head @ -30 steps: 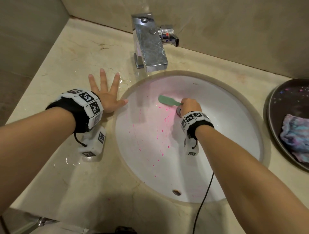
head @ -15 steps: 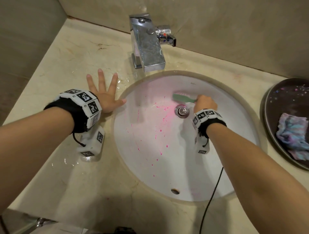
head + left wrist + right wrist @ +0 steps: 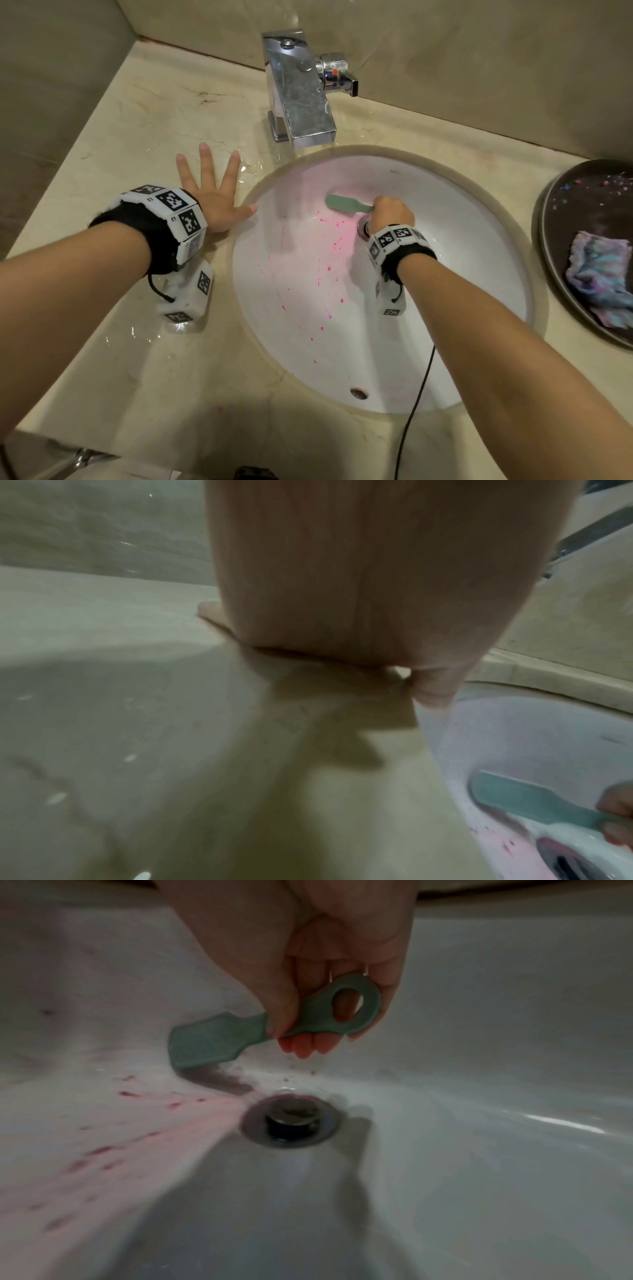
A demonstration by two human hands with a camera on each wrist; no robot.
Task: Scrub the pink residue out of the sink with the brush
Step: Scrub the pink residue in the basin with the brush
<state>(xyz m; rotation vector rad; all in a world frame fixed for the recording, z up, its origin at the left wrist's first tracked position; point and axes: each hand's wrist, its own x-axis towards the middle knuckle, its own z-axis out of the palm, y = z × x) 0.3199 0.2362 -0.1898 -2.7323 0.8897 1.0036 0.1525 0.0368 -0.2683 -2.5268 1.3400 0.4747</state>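
Mid-scrub: right hand (image 3: 390, 214) clamps green plastic brush (image 3: 346, 203) on white basin's (image 3: 479, 267) far wall; left hand (image 3: 214, 195) splayed flat on surface. Next likely: pink splatter (image 3: 325, 253) nearer, left.

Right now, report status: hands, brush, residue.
Right hand grips brush, head down beside drain. Left hand flat on counter. Pink residue left of drain. Nothing in the way.

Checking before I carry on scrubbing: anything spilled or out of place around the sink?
Yes. Pink residue spatters the sink left of the drain, and one pink spot sits outside on the countertop. Water is pooled on the countertop near the faucet.
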